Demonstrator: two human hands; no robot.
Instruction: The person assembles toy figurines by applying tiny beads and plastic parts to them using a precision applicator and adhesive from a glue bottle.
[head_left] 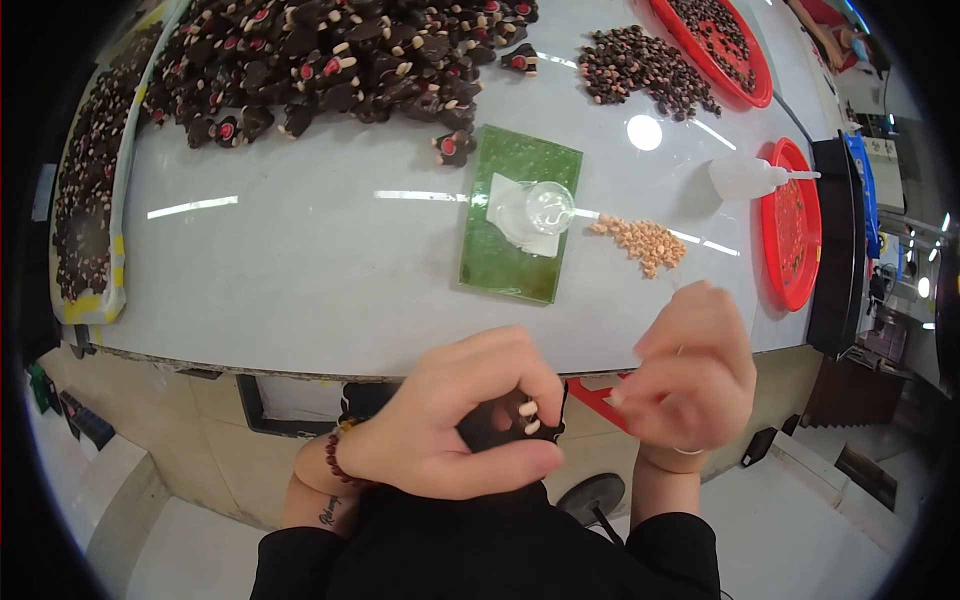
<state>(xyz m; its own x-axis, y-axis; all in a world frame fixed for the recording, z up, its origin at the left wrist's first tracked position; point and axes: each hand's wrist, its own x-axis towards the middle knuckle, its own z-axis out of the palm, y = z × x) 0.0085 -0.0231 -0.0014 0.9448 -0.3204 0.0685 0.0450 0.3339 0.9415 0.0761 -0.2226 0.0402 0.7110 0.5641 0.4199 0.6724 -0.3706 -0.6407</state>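
Note:
My left hand (455,415) is curled around a small dark brown figure (505,415) with cream-coloured bits and a reddish patch, just off the table's near edge. Its fingers and thumb hide part of the figure. To the right, my right hand (700,370) is raised with bent fingers drawn together, blurred by motion. Whatever lies between its fingertips is too small to make out. Beyond it, small cream pieces (645,245) lie in a loose pile. A green board (510,275) nearby carries a folded white tissue (510,205) and a round clear cup (550,208).
A large heap of similar dark figures (330,60) covers the far left, beside a long filled tray (118,250). Small dark pieces (640,75) are piled at the back, near a red tray (763,90). A white squeeze bottle (740,177) stands beside another red tray (815,250).

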